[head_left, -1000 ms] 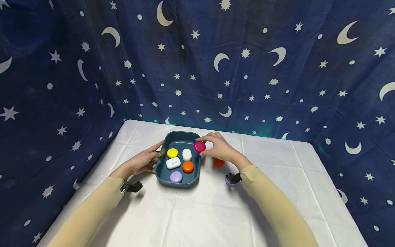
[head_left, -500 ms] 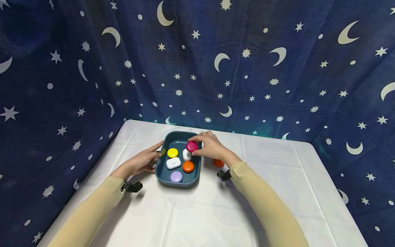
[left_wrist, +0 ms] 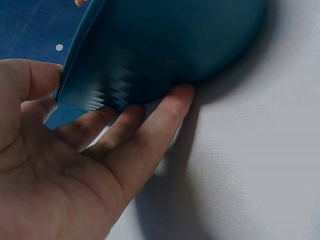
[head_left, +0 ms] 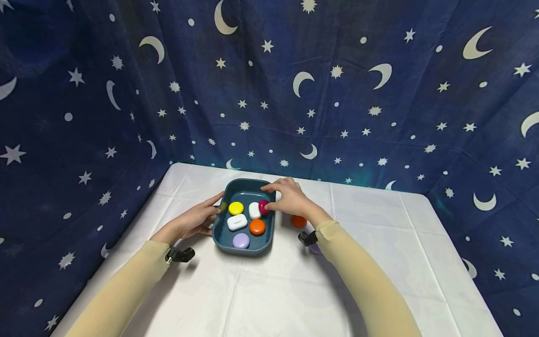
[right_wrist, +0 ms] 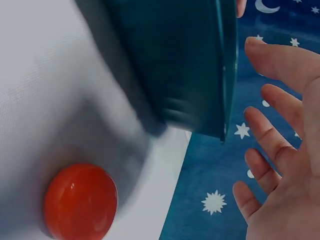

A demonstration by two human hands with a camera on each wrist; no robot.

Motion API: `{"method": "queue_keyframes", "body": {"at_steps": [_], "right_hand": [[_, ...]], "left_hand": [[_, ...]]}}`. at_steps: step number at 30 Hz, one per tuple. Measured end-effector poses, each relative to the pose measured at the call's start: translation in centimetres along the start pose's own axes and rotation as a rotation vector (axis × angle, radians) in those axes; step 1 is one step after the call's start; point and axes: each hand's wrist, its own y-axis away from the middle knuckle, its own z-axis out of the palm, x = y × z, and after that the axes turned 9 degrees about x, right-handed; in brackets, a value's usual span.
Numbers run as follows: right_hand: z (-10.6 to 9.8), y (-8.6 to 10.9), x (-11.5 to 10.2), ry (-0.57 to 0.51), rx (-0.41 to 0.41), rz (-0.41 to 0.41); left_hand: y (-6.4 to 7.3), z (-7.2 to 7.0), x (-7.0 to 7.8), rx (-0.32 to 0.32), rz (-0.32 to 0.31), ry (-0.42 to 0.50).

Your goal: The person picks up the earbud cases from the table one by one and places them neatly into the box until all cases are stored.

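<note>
A dark teal tray (head_left: 242,247) with rounded corners sits on the white-covered table. Against its left side rest the straight fingers of my left hand (head_left: 191,222); the left wrist view has the thumb at the rim and fingertips along the outer wall (left_wrist: 165,50). My right hand (head_left: 292,200) is over the right rim, fingers spread apart. A glossy magenta round piece (head_left: 263,207) leans in the tray beside a white rounded piece (head_left: 254,210), with the right thumb close to it. Also inside are yellow (head_left: 236,208), orange (head_left: 257,227) and lilac (head_left: 241,241) round pieces and a white oblong case (head_left: 237,222).
An orange-red round piece (right_wrist: 81,202) lies on the table right of the tray. Beneath the right wrist, a lilac round piece (head_left: 315,249) is partly hidden. A dark blue curtain (head_left: 252,93) with moons and stars stands behind and at the sides.
My right hand has carried the magenta piece left over the rim and let it go in the tray; its fingers have spread. The left hand has stayed at the tray's side.
</note>
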Motion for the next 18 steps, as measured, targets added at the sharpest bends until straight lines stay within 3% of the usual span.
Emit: {"method": "queue_keyframes", "body": {"at_steps": [9, 18], "right_hand": [[-1.8, 1.3, 0.6, -0.099, 0.077, 0.016], [-3.3, 3.2, 1.5, -0.088, 0.115, 0.016]], "left_hand": [[-0.1, 0.0, 0.0, -0.007, 0.005, 0.008], [0.0, 0.1, 0.1, 0.004, -0.006, -0.004]]}}
